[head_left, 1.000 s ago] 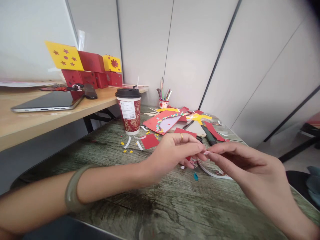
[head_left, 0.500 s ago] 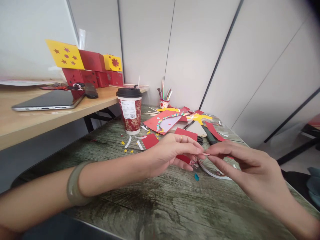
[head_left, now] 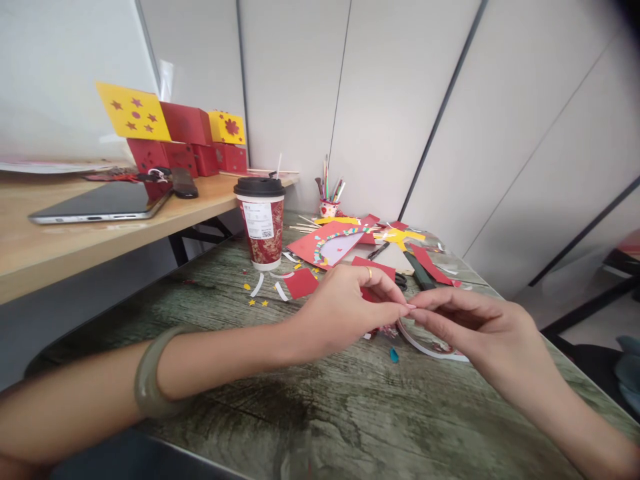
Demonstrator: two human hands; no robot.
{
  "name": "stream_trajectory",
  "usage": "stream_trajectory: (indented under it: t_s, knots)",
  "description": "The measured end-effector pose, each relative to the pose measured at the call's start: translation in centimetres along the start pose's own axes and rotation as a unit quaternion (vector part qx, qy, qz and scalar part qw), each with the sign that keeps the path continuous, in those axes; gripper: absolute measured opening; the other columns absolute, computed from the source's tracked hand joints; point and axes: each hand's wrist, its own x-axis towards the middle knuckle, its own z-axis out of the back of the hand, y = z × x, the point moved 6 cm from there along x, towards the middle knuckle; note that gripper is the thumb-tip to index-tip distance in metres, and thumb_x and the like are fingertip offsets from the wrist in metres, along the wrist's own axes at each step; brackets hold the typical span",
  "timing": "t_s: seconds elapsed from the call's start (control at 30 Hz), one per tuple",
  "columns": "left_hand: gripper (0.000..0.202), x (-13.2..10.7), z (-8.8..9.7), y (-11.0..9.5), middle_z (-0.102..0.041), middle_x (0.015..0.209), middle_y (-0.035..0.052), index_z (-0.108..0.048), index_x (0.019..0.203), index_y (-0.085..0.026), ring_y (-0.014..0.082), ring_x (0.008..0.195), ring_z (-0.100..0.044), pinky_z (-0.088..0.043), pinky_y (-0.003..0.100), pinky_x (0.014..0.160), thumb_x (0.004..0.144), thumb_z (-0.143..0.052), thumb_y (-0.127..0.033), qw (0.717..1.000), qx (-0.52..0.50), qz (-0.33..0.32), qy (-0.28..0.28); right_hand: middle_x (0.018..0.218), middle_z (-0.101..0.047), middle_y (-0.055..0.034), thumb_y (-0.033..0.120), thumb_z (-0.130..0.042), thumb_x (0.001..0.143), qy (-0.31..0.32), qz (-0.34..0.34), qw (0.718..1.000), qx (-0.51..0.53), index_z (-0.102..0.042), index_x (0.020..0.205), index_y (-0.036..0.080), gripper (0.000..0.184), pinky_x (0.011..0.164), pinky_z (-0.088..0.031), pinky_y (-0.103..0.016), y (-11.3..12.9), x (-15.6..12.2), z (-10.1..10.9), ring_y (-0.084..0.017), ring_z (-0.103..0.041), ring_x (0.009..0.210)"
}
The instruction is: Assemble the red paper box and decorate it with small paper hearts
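A wood-grained table (head_left: 345, 420) is filling the lower scene, with a pale wooden desk (head_left: 105, 243) running along its left. On the desk, red and yellow boxes (head_left: 185, 123) are standing stacked behind a flat dark device (head_left: 103, 202). Above the table, the left hand (head_left: 345, 310) and the right hand (head_left: 483, 327) are meeting at the fingertips, each narrowing to a thumb-and-finger pinch. Beyond them, a red card (head_left: 306, 245) with a multicoloured curved trim is lying near a lidded red cup (head_left: 270, 250), which is standing upright. A curved white strip (head_left: 425, 348) is lying below the right hand's fingers, and a blue scrap (head_left: 394, 355) is resting nearby. Two yellow stars (head_left: 265, 303) are lying before the cup. Smallest, a pink sliver (head_left: 411, 307) is being held between both hands' fingertips, its shape mostly hidden.
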Motion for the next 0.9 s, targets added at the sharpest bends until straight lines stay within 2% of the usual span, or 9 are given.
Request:
stream_trajectory:
  t_s: [0.1, 0.2, 0.27, 0.4, 0.47, 0.63, 0.77, 0.83, 0.9]
  knots:
    - [0.01, -0.1, -0.1, -0.1, -0.061, 0.063, 0.0011, -0.061, 0.068, -0.013, 0.0081, 0.056, -0.053, -0.043, 0.019, 0.052, 0.07, -0.058, -0.023, 1.0, 0.009, 0.003, 0.013, 0.067, -0.068, 0.0022, 0.03, -0.069, 0.064, -0.007, -0.014, 1.0, 0.005, -0.068, 0.077, 0.025, 0.014, 0.042, -0.042, -0.015, -0.3, 0.1, 0.2, -0.008, -0.059, 0.054]
    - [0.009, -0.1, 0.2, -0.4, -0.06, 0.064, -0.0001, -0.061, 0.068, -0.014, 0.0068, 0.055, -0.052, -0.042, 0.017, 0.05, 0.069, -0.059, -0.022, 1.0, 0.018, -0.01, -0.015, 0.07, -0.068, 0.0007, 0.034, -0.069, 0.064, -0.032, -0.037, 0.999, -0.002, -0.065, 0.09, 0.025, 0.028, 0.042, -0.041, -0.017, -0.9, 0.3, 1.1, -0.01, -0.058, 0.054]
    - [0.011, -0.2, 0.7, -0.7, -0.059, 0.064, -0.0011, -0.061, 0.067, -0.014, 0.0058, 0.054, -0.051, -0.041, 0.016, 0.049, 0.069, -0.061, -0.024, 0.998, 0.026, -0.024, -0.044, 0.068, -0.066, 0.0008, 0.038, -0.066, 0.066, -0.019, -0.042, 0.998, -0.036, -0.065, 0.087, 0.024, 0.025, 0.043, -0.041, -0.018, -1.4, 0.4, 1.5, -0.01, -0.057, 0.054]
    - [0.012, 0.1, 1.3, -0.8, -0.059, 0.066, -0.002, -0.061, 0.067, -0.014, 0.0049, 0.057, -0.05, -0.042, 0.016, 0.054, 0.068, -0.062, -0.025, 0.995, 0.032, -0.037, -0.086, 0.063, -0.062, 0.0024, 0.034, -0.058, 0.072, 0.179, -0.031, 0.962, -0.202, -0.064, 0.072, 0.023, 0.012, 0.046, -0.04, -0.021, -2.9, -0.1, -0.5, -0.01, -0.054, 0.053]
    - [0.012, 0.3, 1.5, -0.7, -0.059, 0.066, -0.0024, -0.061, 0.066, -0.013, 0.0045, 0.057, -0.049, -0.042, 0.016, 0.057, 0.068, -0.062, -0.025, 0.994, 0.032, -0.033, -0.096, 0.064, -0.063, 0.0026, 0.028, -0.057, 0.072, 0.219, -0.019, 0.932, -0.288, -0.064, 0.072, 0.024, 0.008, 0.049, -0.041, -0.022, -3.7, -0.5, -1.3, -0.011, -0.056, 0.055]
    - [0.01, 0.6, 1.6, -0.2, -0.058, 0.064, -0.0029, -0.061, 0.066, -0.012, 0.0037, 0.058, -0.048, -0.042, 0.016, 0.059, 0.068, -0.062, -0.021, 0.995, 0.023, -0.031, -0.091, 0.062, -0.062, 0.0023, 0.012, -0.052, 0.067, 0.212, 0.049, 0.899, -0.379, -0.063, 0.069, 0.022, 0.015, 0.05, -0.04, -0.023, -4.0, -0.7, -2.4, -0.011, -0.055, 0.054]
    - [0.009, 0.7, 1.5, 0.5, -0.058, 0.067, -0.0017, -0.06, 0.069, -0.012, 0.0046, 0.061, -0.05, -0.042, 0.015, 0.056, 0.069, -0.062, -0.021, 0.997, -0.03, -0.02, -0.075, 0.063, -0.06, 0.0036, 0.008, -0.048, 0.071, 0.21, 0.096, 0.901, -0.366, -0.061, 0.07, 0.022, 0.019, 0.048, -0.04, -0.021, -2.9, -0.5, -2.4, -0.009, -0.053, 0.052]
    - [0.011, 0.7, 1.3, 1.3, -0.059, 0.069, -0.0006, -0.059, 0.072, -0.013, 0.0059, 0.061, -0.052, -0.042, 0.016, 0.052, 0.068, -0.063, -0.023, 0.995, -0.067, 0.018, -0.066, 0.069, -0.062, 0.003, 0.013, -0.049, 0.076, 0.177, 0.146, 0.91, -0.344, -0.06, 0.076, 0.023, 0.015, 0.048, -0.042, -0.019, -1.6, -0.5, -1.9, -0.009, -0.055, 0.056]
    - [0.013, 0.5, 1.0, 2.0, -0.059, 0.069, 0.0002, -0.058, 0.073, -0.014, 0.0066, 0.059, -0.053, -0.042, 0.017, 0.05, 0.067, -0.064, -0.024, 0.991, -0.104, 0.067, -0.058, 0.077, -0.063, 0.0001, 0.015, -0.05, 0.079, 0.104, 0.253, 0.895, -0.353, -0.06, 0.082, 0.021, 0.011, 0.052, -0.043, -0.019, 0.3, -0.9, -1.0, -0.01, -0.058, 0.063]
